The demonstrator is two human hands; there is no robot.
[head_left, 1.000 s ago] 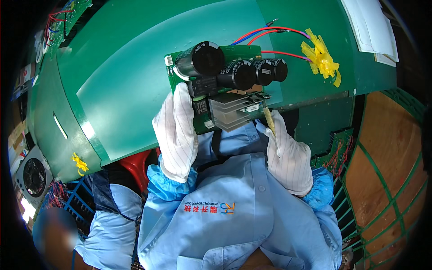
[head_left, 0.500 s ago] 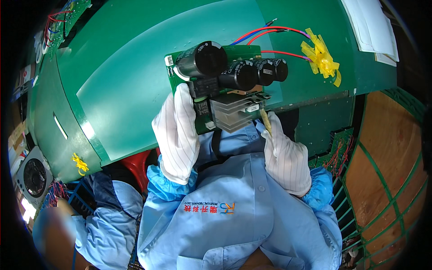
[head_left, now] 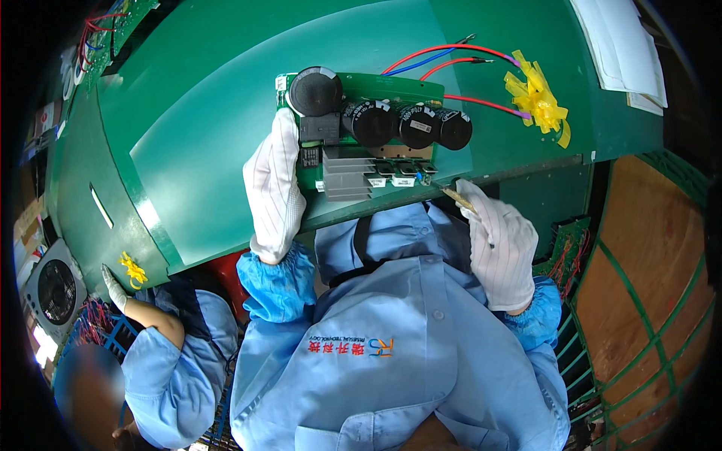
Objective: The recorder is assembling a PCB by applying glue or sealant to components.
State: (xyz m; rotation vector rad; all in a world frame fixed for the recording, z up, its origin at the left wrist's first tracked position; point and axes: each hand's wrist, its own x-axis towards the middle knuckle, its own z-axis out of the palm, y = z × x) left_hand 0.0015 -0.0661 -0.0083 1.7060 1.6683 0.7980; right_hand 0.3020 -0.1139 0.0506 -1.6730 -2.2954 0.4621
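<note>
White gloves, blue smock, elastic cuffs

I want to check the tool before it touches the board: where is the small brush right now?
In the head view, the brush is pinched in the right hand, its tip at the circuit board's lower right corner, just right of the grey heatsink.
</note>
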